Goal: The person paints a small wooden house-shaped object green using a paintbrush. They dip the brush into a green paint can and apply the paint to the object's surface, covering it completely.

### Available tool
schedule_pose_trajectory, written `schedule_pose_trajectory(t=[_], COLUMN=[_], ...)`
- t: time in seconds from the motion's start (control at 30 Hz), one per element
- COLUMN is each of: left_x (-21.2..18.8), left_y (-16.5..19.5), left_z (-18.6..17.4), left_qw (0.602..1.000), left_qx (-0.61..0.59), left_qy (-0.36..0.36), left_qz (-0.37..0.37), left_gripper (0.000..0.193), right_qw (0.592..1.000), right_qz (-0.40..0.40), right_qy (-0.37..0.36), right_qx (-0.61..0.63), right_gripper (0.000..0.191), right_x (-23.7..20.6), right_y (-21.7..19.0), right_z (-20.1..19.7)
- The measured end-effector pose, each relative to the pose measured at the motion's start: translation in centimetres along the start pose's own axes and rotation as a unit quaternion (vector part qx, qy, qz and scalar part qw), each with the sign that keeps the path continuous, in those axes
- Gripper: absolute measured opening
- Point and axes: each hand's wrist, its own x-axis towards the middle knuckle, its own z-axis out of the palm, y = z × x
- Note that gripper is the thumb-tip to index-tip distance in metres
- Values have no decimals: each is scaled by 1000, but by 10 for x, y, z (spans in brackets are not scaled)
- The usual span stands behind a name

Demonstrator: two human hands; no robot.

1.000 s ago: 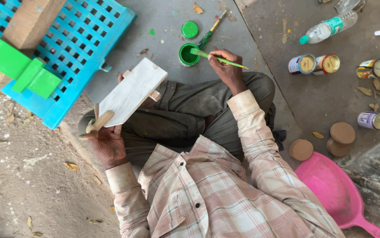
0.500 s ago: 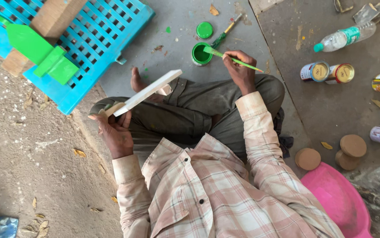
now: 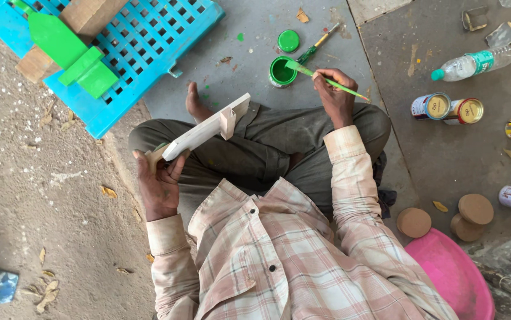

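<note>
A seated person dips a brush while holding up an unpainted wooden piece.

The left hand [image 3: 159,186] grips the wooden piece [image 3: 205,130] by its narrow end, tilted above the lap; it looks light and stiff, best held by bare edges. The right hand [image 3: 333,95] pinches a green brush [image 3: 320,76], its tip at the open paint tin [image 3: 281,71] on the floor.

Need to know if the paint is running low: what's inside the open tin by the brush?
The open tin holds green paint, with the brush tip in the right hand resting at its rim. How deep the paint goes cannot be seen from above.
</note>
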Motion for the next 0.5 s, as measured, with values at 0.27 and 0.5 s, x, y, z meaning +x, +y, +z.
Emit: schedule_pose_trajectory(t=[0.27, 0.5], left_x=[-19, -33], left_y=[4, 8], left_z=[3, 7], left_qw=[996, 968], left_qx=[25, 230], left_qy=[81, 94], left_qz=[4, 41], left_gripper=[63, 66], right_qw=[1000, 1000], right_qz=[-8, -17], right_qy=[-1, -6], right_qx=[-5, -4], right_gripper=[15, 14], right_x=[1, 1], right_y=[0, -3], right_z=[-6, -8])
